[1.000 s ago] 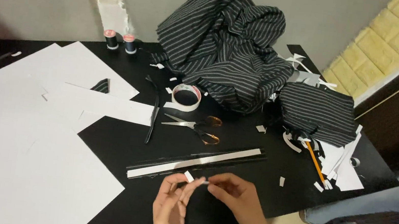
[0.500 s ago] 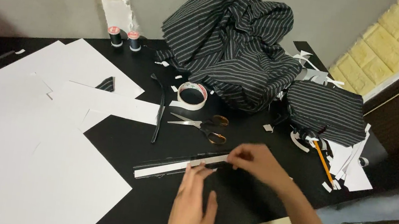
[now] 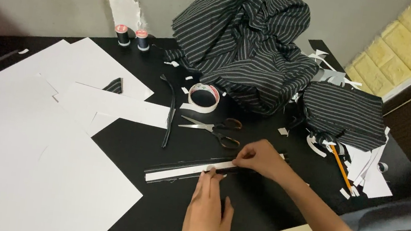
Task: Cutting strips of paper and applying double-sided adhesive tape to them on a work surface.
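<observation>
On the black tabletop (image 3: 266, 213) lies a long narrow strip of white paper backed by black fabric (image 3: 185, 171), running slantwise just below the middle of the view. The left hand (image 3: 207, 214) lies flat with its fingertips pressing down on the strip near its middle, clasping nothing. The right hand (image 3: 259, 158) pinches the strip's right end between thumb and fingers. Just above the strip lie dark-handled scissors (image 3: 214, 129), and beyond them a roll of white tape (image 3: 203, 98). A heap of black pinstriped cloth (image 3: 246, 47) fills the far side, and large white paper sheets (image 3: 25, 160) cover the left.
</observation>
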